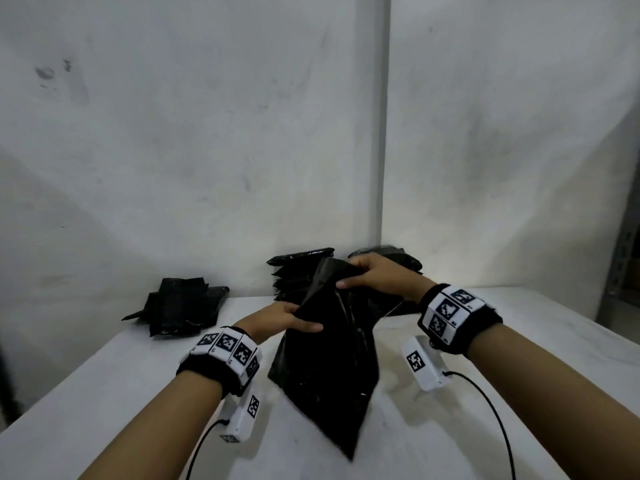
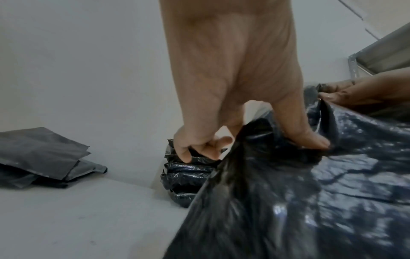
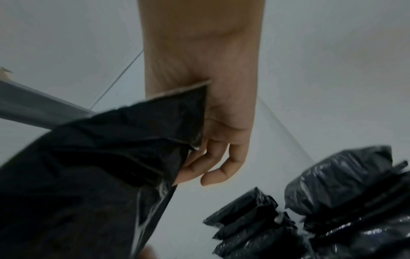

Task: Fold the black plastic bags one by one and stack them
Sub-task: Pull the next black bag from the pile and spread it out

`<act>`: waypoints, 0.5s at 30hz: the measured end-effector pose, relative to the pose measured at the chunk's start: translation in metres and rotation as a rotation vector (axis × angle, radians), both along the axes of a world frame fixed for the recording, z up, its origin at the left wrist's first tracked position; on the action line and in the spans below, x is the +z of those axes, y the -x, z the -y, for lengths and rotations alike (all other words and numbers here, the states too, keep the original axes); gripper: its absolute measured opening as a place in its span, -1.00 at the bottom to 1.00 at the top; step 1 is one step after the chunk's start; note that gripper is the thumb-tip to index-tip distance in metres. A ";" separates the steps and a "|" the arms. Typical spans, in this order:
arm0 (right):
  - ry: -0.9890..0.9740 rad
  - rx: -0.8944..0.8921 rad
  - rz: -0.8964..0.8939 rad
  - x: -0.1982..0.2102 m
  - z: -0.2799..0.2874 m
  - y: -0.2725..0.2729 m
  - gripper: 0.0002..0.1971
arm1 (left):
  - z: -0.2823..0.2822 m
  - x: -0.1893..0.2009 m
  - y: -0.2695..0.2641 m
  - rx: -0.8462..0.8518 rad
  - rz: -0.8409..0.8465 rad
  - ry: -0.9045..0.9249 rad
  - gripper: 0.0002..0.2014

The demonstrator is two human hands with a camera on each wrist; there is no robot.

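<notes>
A black plastic bag (image 1: pixel 329 358) hangs lifted above the white table (image 1: pixel 104 410), its lower corner near the front edge. My left hand (image 1: pixel 291 318) pinches the bag's left upper edge, thumb on top. My right hand (image 1: pixel 374 277) grips the bag's top corner higher up and farther back. In the left wrist view the left hand (image 2: pixel 244 140) pinches the glossy bag (image 2: pixel 310 192) between thumb and fingers. In the right wrist view the right hand (image 3: pixel 213 157) holds a fold of the bag (image 3: pixel 88 175) against the palm.
A tall stack of folded black bags (image 1: pixel 298 271) stands at the back against the wall. Crumpled black bags (image 1: pixel 391 258) lie behind my right hand. A looser pile of flat folded bags (image 1: pixel 183 306) sits at the back left. Cables trail from both wrist cameras.
</notes>
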State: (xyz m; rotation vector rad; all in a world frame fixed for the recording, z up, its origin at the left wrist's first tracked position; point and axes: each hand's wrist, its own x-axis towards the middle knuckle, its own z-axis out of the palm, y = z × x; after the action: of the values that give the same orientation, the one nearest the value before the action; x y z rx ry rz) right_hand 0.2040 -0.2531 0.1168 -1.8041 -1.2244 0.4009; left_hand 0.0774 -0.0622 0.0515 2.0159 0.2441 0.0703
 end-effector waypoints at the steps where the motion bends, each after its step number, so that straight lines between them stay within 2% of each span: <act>1: -0.011 -0.017 0.017 0.004 0.004 -0.002 -0.90 | 0.002 0.001 0.000 -0.005 0.033 0.020 -0.66; 3: -0.042 -0.074 0.015 0.007 0.013 -0.011 -0.76 | 0.005 0.001 0.001 -0.008 0.095 0.112 -0.67; 7: -0.166 -0.231 -0.037 0.000 0.032 -0.023 -0.49 | 0.019 -0.005 0.000 0.017 0.173 0.419 -0.67; 9: -0.189 -0.287 -0.167 -0.013 0.041 -0.034 -0.16 | 0.026 -0.007 -0.002 0.071 0.232 0.501 -0.66; 10: -0.142 -0.279 -0.262 -0.023 0.045 -0.040 -0.04 | 0.028 -0.008 -0.004 0.096 0.254 0.553 -0.66; 11: -0.068 -0.239 -0.351 -0.034 0.049 -0.046 -0.01 | 0.031 -0.008 -0.005 0.117 0.266 0.606 -0.65; 12: 0.015 -0.183 -0.419 -0.043 0.052 -0.047 -0.06 | 0.034 -0.009 -0.007 0.137 0.272 0.651 -0.64; 15: 0.131 -0.068 -0.476 -0.067 0.057 -0.045 -0.49 | 0.040 -0.011 -0.012 0.174 0.258 0.714 -0.61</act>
State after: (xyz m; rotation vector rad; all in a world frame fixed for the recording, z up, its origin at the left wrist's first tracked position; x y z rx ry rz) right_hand 0.2488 -0.3096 0.0495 -1.7198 -0.8176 0.8323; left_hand 0.0894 -0.1025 0.0405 1.2580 0.2362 0.3064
